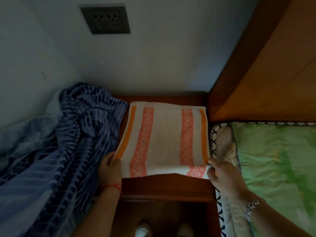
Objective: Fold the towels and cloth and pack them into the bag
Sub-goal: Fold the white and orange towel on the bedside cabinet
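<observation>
- Lying flat on the dark reddish-brown wooden counter [164,185], the folded cream terry towel with orange edge bands and pink patterned stripes [164,139] has its stripes running away from the person toward the wall, and its near edge reaches almost to the counter's front lip.
- Its folded upper layer stops short of the near edge, so a strip of the lower layer shows beneath it.
- The left hand [110,168] comes in from below with a thin red string bracelet [112,186] at the wrist; its fingers [113,162] are clamped on the towel's near left corner, thumb on top.
- The right hand [224,175], wearing a silver chain bracelet [251,206], reaches in from the lower right; its fingers [211,164] pinch the near right corner.
- A crumpled dark blue fleece blanket with pale stripes [68,142] is heaped just left of the counter, touching the towel's left side.
- To the right lie a green sheet [277,159] and an orange-brown wooden headboard [266,74].
- A grey wall socket [105,18] sits on the pale wall above.
</observation>
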